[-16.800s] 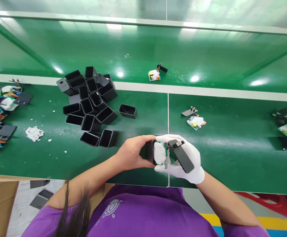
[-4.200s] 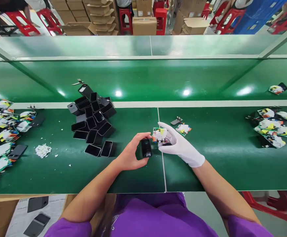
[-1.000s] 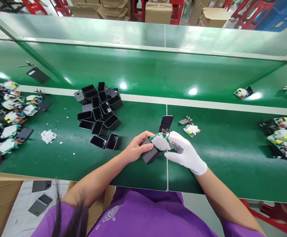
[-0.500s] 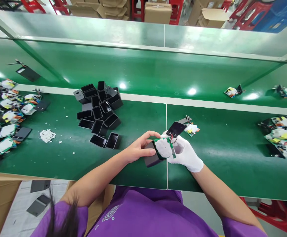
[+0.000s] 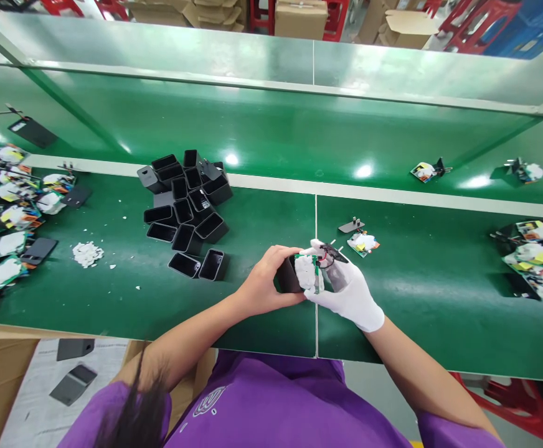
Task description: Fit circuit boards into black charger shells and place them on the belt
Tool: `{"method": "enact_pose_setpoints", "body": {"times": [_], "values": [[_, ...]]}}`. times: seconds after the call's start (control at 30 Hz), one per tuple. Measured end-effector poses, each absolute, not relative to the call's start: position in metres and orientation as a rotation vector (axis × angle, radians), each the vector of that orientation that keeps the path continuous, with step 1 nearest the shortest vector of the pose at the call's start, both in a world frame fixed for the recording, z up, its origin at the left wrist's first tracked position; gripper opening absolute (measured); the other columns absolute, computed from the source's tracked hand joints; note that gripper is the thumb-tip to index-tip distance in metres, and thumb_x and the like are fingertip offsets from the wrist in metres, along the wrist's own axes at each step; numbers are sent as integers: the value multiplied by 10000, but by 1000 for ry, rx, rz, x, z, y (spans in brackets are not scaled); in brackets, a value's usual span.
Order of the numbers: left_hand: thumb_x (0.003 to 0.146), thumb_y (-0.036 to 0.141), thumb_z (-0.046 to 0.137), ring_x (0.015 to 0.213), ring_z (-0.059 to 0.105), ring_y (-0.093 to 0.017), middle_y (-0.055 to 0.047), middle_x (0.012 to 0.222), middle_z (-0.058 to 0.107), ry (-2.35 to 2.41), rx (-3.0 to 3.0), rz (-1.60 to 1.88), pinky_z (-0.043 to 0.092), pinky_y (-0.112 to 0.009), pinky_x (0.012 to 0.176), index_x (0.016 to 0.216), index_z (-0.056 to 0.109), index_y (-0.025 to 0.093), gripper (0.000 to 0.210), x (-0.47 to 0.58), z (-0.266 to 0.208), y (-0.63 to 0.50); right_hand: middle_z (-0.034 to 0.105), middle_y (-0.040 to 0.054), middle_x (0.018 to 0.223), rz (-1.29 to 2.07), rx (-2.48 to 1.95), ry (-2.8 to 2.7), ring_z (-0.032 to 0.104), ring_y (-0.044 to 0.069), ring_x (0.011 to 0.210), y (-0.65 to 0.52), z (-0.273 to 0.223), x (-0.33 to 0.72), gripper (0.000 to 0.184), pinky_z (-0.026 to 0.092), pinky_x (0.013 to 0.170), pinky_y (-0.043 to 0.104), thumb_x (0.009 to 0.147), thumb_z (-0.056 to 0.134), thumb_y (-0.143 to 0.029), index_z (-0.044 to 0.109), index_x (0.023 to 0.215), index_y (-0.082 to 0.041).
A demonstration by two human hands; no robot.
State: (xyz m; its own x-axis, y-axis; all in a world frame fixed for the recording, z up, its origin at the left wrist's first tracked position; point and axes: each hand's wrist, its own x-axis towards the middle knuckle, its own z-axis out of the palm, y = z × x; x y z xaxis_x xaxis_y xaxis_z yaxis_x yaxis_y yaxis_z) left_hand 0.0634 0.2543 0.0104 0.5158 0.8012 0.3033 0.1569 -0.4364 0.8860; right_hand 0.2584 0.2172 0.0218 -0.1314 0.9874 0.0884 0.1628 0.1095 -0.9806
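Note:
My bare left hand (image 5: 266,283) is wrapped round a black plastic casing (image 5: 288,274) with its opening toward the right. In my white-gloved right hand (image 5: 349,292) is a circuit board (image 5: 317,274) with a lump of white filler (image 5: 306,272) on it. The board stands at the casing's mouth; how far it reaches inside is hidden. A black end plate (image 5: 334,252) hangs from the board on red and black wires. Beyond my right hand lie another board with white and yellow parts (image 5: 363,242) and a dark plate with prongs (image 5: 351,226).
Several black open casings (image 5: 185,211) are clustered left of centre. White crumbs (image 5: 87,254) form a small heap beside them. Piles of circuit boards lie at the far left (image 5: 12,242) and far right (image 5: 540,255). A ledge (image 5: 271,137) runs along the back. Below left is a cardboard box (image 5: 0,386).
The casing and board have turned, the casing mouth now facing right. My right hand has shifted its grip around the board, and the black end plate has dropped closer to my glove.

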Motion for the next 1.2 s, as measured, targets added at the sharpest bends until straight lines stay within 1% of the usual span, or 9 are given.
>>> {"method": "enact_pose_setpoints", "body": {"times": [0.07, 0.13, 0.2, 0.47, 0.6, 0.7, 0.83, 1.0, 1.2], "values": [[731, 263, 794, 1051, 592, -247, -84, 1123, 643, 804, 1942, 923, 526, -388, 889, 1261, 531, 228, 593, 62, 14, 255, 656, 98, 1144, 1046, -1185, -1546, 647, 282, 1017, 217, 22, 261, 638, 549, 918, 473, 745, 804, -374, 588, 1336, -271], [745, 262, 784, 1074, 600, -245, -86, 1156, 654, 792, 1934, 905, 530, -381, 899, 1267, 533, 231, 579, 61, 17, 256, 651, 83, 1118, 971, -1146, -1609, 646, 290, 1018, 218, 24, 263, 564, 546, 910, 486, 751, 797, -343, 622, 1286, -300], [757, 266, 777, 1071, 621, -237, -88, 1179, 660, 765, 1905, 893, 534, -369, 903, 1273, 529, 231, 573, 60, 18, 256, 647, 74, 1109, 925, -1117, -1641, 648, 288, 1014, 217, 27, 263, 536, 558, 890, 477, 752, 797, -315, 629, 1261, -313], [747, 263, 783, 1098, 646, -240, -115, 1213, 656, 663, 1827, 872, 541, -356, 933, 1287, 520, 202, 603, 58, 11, 256, 654, 93, 1103, 880, -1128, -1674, 648, 294, 1031, 212, 34, 258, 532, 591, 858, 461, 732, 831, -333, 632, 1219, -254], [766, 225, 766, 1135, 637, -234, -113, 1240, 653, 599, 1836, 917, 535, -357, 965, 1295, 509, 218, 589, 59, 11, 256, 672, 102, 1052, 733, -1094, -1759, 658, 304, 1009, 213, 38, 260, 526, 586, 865, 467, 716, 848, -327, 642, 1190, -225], [772, 202, 757, 1168, 626, -243, -117, 1255, 652, 582, 1853, 923, 528, -378, 994, 1304, 503, 224, 591, 59, 12, 257, 679, 97, 1009, 632, -1077, -1834, 669, 310, 996, 214, 41, 260, 503, 588, 865, 470, 721, 851, -335, 646, 1166, -218], [772, 190, 753, 1175, 630, -251, -122, 1263, 654, 567, 1855, 937, 526, -391, 1002, 1312, 507, 222, 594, 59, 12, 257, 684, 97, 1005, 603, -1082, -1849, 675, 309, 1001, 214, 42, 259, 476, 600, 850, 460, 739, 843, -347, 652, 1155, -217], [757, 152, 747, 1179, 629, -258, -129, 1260, 659, 533, 1847, 965, 526, -397, 996, 1322, 506, 221, 618, 59, 12, 258, 689, 94, 1001, 549, -1094, -1878, 676, 312, 1001, 212, 39, 259, 513, 612, 828, 457, 737, 849, -362, 643, 1187, -227], [740, 106, 734, 1175, 625, -255, -139, 1258, 658, 502, 1864, 981, 528, -395, 988, 1330, 503, 213, 643, 59, 13, 259, 685, 98, 1024, 491, -1073, -1918, 674, 301, 1004, 213, 39, 260, 509, 619, 816, 444, 774, 824, -389, 618, 1212, -230]]}}
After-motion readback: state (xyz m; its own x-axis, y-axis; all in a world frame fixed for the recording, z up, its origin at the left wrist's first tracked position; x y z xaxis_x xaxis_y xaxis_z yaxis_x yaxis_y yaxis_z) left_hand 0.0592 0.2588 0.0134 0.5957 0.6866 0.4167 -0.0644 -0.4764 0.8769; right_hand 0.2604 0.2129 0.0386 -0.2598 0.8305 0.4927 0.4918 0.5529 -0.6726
